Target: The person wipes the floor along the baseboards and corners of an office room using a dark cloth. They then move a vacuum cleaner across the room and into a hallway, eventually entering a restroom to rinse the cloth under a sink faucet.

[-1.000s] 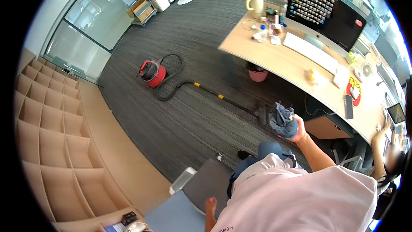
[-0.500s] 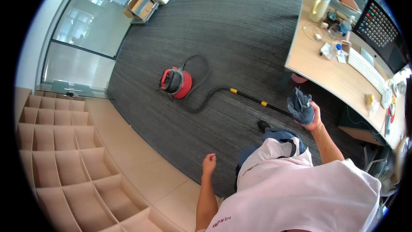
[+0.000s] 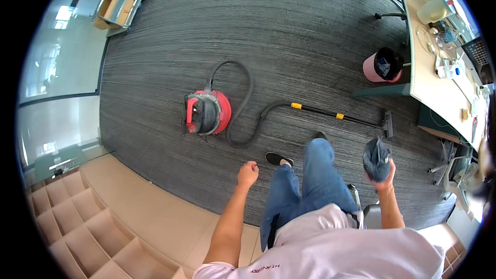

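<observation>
My right hand (image 3: 384, 178) is wrapped round a crumpled dark grey-blue cloth (image 3: 377, 159), held up above the floor on my right side. My left hand (image 3: 248, 174) hangs in front of me with its fingers curled in, and nothing shows in it. Ahead of me on the carpet stands a red and black canister vacuum cleaner (image 3: 208, 112). Its looping hose (image 3: 250, 85) joins a black wand (image 3: 315, 109) with yellow bands, which lies across the floor. A flat grey floor head (image 3: 388, 124) sits at the wand's right end, just beyond the cloth.
On the right a wooden desk (image 3: 421, 75) bears a jug, a keyboard and small items. A pink bin (image 3: 375, 70) with a black liner stands beside the desk leg. Low wooden compartments (image 3: 108, 232) line the left. A cart with a cardboard box (image 3: 116, 9) stands by the glass wall.
My view has swung downward and right, bringing the bin, floor head and my legs into sight. The cloth stays in my right hand; my left arm reaches further forward.
</observation>
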A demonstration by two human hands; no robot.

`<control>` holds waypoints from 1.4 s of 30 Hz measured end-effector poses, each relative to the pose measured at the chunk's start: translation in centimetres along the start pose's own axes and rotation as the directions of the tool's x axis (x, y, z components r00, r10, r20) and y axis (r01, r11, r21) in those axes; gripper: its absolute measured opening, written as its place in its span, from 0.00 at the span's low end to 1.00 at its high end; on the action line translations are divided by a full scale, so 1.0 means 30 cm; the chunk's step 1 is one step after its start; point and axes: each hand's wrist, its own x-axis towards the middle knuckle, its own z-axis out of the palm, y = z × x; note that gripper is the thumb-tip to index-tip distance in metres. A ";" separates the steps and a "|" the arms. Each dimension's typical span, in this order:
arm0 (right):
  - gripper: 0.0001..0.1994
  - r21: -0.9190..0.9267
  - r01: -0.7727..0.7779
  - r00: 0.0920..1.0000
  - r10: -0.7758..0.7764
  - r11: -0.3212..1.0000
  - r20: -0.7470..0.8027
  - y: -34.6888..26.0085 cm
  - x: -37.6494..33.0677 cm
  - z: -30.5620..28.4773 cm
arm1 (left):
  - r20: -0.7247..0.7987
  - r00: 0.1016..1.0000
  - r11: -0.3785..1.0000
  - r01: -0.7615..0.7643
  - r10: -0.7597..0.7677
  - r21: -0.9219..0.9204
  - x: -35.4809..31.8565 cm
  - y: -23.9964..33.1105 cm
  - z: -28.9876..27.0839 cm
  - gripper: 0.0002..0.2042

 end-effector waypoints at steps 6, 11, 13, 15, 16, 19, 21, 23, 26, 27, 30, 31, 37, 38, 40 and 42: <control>0.25 0.151 0.015 0.962 0.027 0.988 -0.271 0.331 0.122 0.020 | 0.127 0.988 0.985 -0.102 0.084 0.141 0.528 -0.148 0.104 0.18; 0.28 0.167 0.139 0.882 -0.046 0.976 -0.469 0.516 0.309 -0.024 | 0.204 0.969 0.933 -0.197 0.139 0.302 1.003 -0.166 0.421 0.22; 0.31 0.156 0.248 0.814 -0.119 0.956 -0.568 0.625 0.351 -0.037 | 0.236 0.961 0.927 -0.216 0.146 0.307 1.224 -0.179 0.577 0.25; 0.34 0.237 0.290 0.786 -0.090 0.927 -0.612 0.681 0.504 -0.033 | 0.133 0.976 0.910 -0.210 0.173 0.357 1.423 -0.269 0.654 0.26; 0.35 0.294 0.355 0.753 -0.086 0.887 -0.652 0.721 0.549 -0.025 | 0.128 0.967 0.890 -0.254 0.222 0.379 1.515 -0.272 0.736 0.27; 0.35 0.236 0.387 0.703 -0.119 0.891 -0.701 0.859 0.611 -0.132 | 0.058 0.898 0.807 -0.418 0.435 0.417 1.737 -0.288 0.958 0.28; 0.33 0.139 0.316 0.713 -0.139 0.938 -0.688 0.905 0.648 -0.168 | 0.049 0.902 0.787 -0.399 0.428 0.470 1.861 -0.316 1.051 0.25; 0.32 0.104 0.342 0.637 -0.149 0.934 -0.756 0.949 0.670 -0.165 | 0.157 0.902 0.802 -0.430 0.403 0.414 1.904 -0.274 1.104 0.21; 0.26 0.055 0.257 0.688 -0.143 0.965 -0.712 0.957 0.618 -0.219 | 0.287 0.833 0.816 -0.537 0.474 0.212 1.961 -0.315 1.044 0.17; 0.24 0.038 0.254 0.695 -0.154 0.967 -0.702 0.969 0.602 -0.215 | 0.275 0.818 0.816 -0.557 0.506 0.156 1.902 -0.294 1.011 0.17; 0.27 -0.171 0.159 0.702 -0.233 0.972 -0.673 0.972 0.595 -0.091 | 0.290 0.800 0.829 -0.558 0.526 0.034 1.688 -0.234 0.725 0.17; 0.28 -0.278 0.114 0.714 -0.273 0.954 -0.644 0.977 0.610 -0.035 | 0.253 0.789 0.810 -0.586 0.560 0.035 1.592 -0.238 0.576 0.18; 0.30 0.258 0.180 0.859 -0.024 0.949 -0.511 1.028 0.539 -0.006 | 0.199 0.876 0.882 -0.463 0.440 0.089 1.199 -0.381 -0.107 0.21; 0.29 0.040 0.083 0.906 -0.059 0.996 -0.420 1.039 0.536 -0.005 | 0.101 0.894 0.892 -0.445 0.437 0.076 1.160 -0.407 -0.206 0.23; 0.29 0.139 0.083 0.889 -0.010 0.987 -0.457 1.043 0.551 0.089 | -0.048 0.895 0.891 -0.435 0.444 0.129 1.117 -0.446 -0.369 0.42; 0.29 0.186 0.128 0.847 -0.010 0.974 -0.531 1.041 0.572 0.205 | -0.175 0.907 0.919 -0.354 0.382 0.172 1.047 -0.453 -0.480 0.47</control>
